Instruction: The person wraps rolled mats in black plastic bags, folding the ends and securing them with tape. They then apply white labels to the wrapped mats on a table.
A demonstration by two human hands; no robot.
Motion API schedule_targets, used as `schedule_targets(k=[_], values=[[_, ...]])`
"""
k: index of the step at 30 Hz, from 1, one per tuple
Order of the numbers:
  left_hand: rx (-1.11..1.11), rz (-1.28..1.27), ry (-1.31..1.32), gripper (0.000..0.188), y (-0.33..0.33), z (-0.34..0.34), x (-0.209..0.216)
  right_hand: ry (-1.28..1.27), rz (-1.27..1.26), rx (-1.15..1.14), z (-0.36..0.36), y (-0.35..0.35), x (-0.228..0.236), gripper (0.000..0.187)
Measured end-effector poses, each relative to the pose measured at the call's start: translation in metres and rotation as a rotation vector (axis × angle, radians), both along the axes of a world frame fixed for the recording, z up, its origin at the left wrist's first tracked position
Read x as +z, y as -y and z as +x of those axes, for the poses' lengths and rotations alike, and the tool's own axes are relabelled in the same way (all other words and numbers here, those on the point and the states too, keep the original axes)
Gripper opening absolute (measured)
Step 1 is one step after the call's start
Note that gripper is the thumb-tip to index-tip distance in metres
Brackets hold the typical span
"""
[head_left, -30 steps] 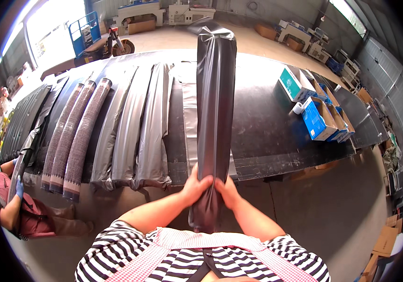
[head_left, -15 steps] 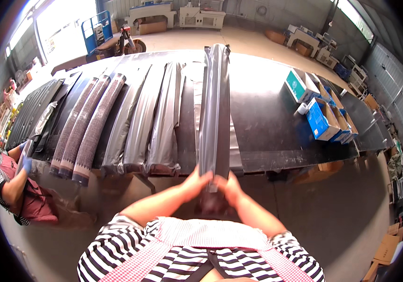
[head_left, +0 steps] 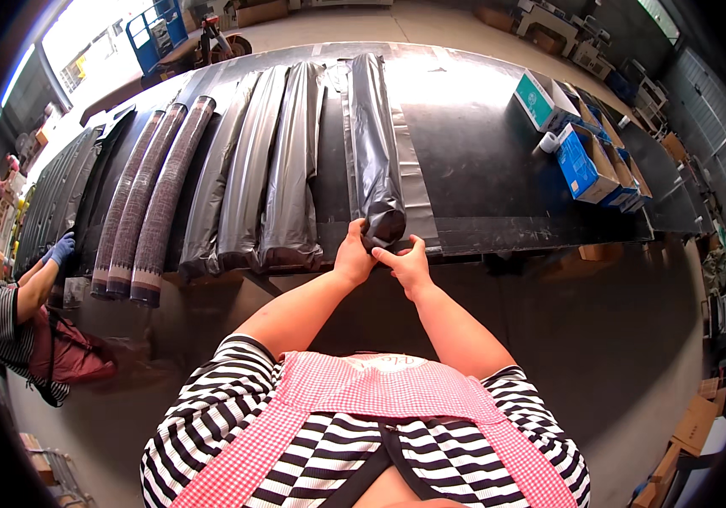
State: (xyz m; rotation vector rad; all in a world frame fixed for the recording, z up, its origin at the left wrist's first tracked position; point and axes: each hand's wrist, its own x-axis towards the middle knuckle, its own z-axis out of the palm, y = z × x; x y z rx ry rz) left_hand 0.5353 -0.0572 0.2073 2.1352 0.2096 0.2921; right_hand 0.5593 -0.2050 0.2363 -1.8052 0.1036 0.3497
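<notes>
A long roll wrapped in shiny black plastic [head_left: 373,144] lies lengthwise on the dark worktable [head_left: 498,203], its near end at the front edge. Beneath it a flat grey plastic sheet [head_left: 418,199] shows along the right side. My left hand [head_left: 355,252] is closed on the gathered plastic at the roll's near end. From the other side, the thumb and fingers of my right hand [head_left: 409,264] pinch the same plastic, close to the left hand. Part of what the fingers grip is hidden behind them.
Left of the roll lie several black-wrapped rolls [head_left: 291,169] and patterned brown carpet rolls [head_left: 168,199]. A co-worker in blue gloves [head_left: 63,247] stands at the far left. Open blue boxes [head_left: 585,165] and a green-and-white box [head_left: 537,102] stand on the right beside a small white roll [head_left: 547,142].
The black-wrapped roll, raised toward me before, now lies farther forward on the table. Both hands have moved forward with its near end. The co-worker's gloved hands have shifted toward the table.
</notes>
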Motion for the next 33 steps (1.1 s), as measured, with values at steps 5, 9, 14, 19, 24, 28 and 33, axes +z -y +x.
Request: schedule_targets(k=[5,9,14,19,24,28,33], values=[[-0.106,-0.103,-0.117,0.105,-0.013,-0.011,0.008,-0.321,0.269,-0.009,0.006,0.019,-0.015,0.079],[-0.131,-0.319,-0.105,0.094,-0.023,-0.03,-0.021,0.138,-0.076,0.053,-0.004,0.005,-0.006,0.087],[0.068,-0.138,-0.055,0.078,-0.001,-0.043,-0.011,0.506,-0.471,0.107,-0.019,-0.004,0.018,0.054],[0.268,-0.278,-0.147,0.057,-0.014,-0.061,-0.06,0.088,0.014,-0.045,-0.02,0.044,-0.054,0.029],[-0.161,0.274,0.373,0.022,0.005,-0.085,-0.022,0.06,0.057,0.025,-0.035,0.066,-0.058,0.012],[-0.27,0.511,-0.062,0.026,0.029,-0.032,-0.043,0.33,-0.364,0.17,-0.025,0.065,-0.04,0.02],[-0.492,0.645,-0.341,0.03,0.021,0.03,-0.061,-0.168,0.269,0.244,-0.016,0.057,-0.032,0.007]])
